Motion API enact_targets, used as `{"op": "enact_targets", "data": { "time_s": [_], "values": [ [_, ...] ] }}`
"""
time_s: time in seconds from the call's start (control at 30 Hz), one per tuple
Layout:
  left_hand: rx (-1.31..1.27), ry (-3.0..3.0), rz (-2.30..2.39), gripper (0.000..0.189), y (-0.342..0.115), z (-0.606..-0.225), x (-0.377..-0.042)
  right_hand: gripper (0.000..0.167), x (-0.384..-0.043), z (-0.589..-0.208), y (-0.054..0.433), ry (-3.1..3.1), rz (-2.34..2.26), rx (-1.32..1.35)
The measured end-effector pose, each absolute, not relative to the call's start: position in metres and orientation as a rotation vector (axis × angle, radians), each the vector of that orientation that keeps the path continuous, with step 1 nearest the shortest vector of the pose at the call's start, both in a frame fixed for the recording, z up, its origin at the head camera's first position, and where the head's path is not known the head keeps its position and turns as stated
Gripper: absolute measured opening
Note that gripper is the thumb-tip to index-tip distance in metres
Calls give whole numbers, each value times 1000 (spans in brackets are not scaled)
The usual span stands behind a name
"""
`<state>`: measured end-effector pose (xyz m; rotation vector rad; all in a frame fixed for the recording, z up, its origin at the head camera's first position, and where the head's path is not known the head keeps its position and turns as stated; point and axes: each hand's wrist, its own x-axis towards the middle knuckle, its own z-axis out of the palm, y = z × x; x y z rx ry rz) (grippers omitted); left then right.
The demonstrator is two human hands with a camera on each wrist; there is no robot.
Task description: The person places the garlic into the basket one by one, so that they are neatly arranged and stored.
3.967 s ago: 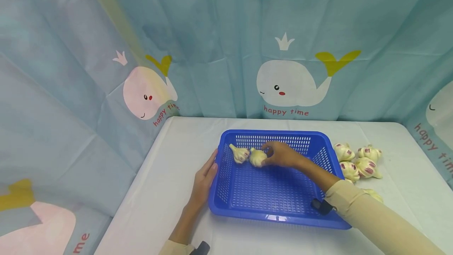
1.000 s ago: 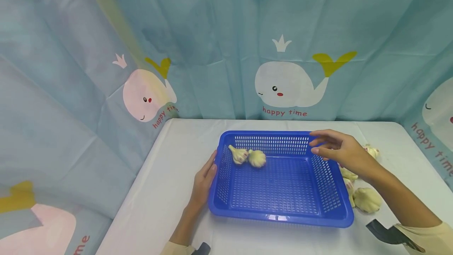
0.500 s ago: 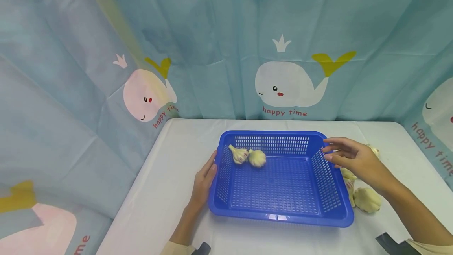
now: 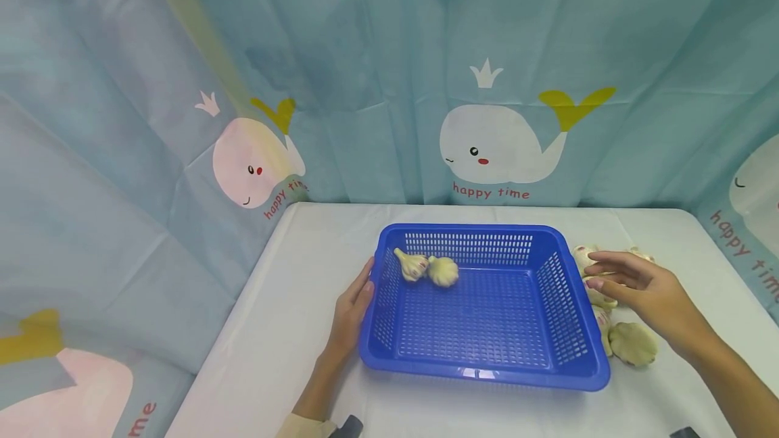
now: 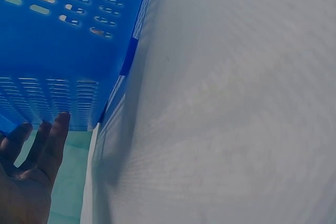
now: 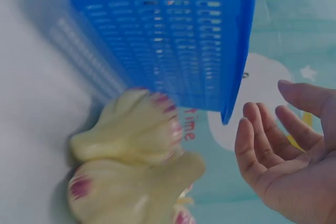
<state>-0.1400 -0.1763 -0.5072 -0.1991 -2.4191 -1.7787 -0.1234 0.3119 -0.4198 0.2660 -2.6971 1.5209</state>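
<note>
Two garlic bulbs (image 4: 443, 272) lie side by side at the far left inside a blue plastic basket (image 4: 481, 376). My left hand (image 4: 348, 309) rests against the basket's left side; its straight fingers (image 5: 58, 140) reach up to the slotted wall in the left wrist view. My right hand (image 4: 648, 296) hovers with nothing in it, fingers slightly bent and spread, over several garlic bulbs (image 4: 633, 345) to the right of the basket. In the right wrist view, purple-streaked garlic (image 6: 134, 127) lies close to the basket's wall, and the hand overlaps part of the pile in the head view.
A white cloth (image 4: 292, 276) covers the table beneath the basket. Behind it and along both sides hangs a blue-green curtain (image 4: 377, 154) printed with whales.
My right hand has let go of a garlic bulb in the basket, then moved right past the rim and lower over the outside pile. The left hand and basket stay put.
</note>
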Motion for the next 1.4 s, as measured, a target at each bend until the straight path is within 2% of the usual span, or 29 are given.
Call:
{"op": "enact_targets", "data": {
  "time_s": [0.53, 0.8, 1.0, 1.2, 1.4],
  "values": [
    [-260, -2393, -1822, 51, -176, -508, -143, 52, -104, -450, 344, -2769, 1428, 71],
    [-250, -2386, -1816, 51, -175, -508, -143, 74, -103, -461, 353, -2961, 1291, -79],
    [-250, -2391, -1804, 51, -176, -508, -143, 79, -99, -468, 359, -3011, 1304, -54],
    [-237, -2394, -1814, 50, -176, -508, -141, 77, -95, -472, 365, -3029, 1287, -19],
    [-230, -2393, -1820, 50, -176, -509, -141, 85, -96, -476, 366, -3136, 1248, -58]
  ]
}}
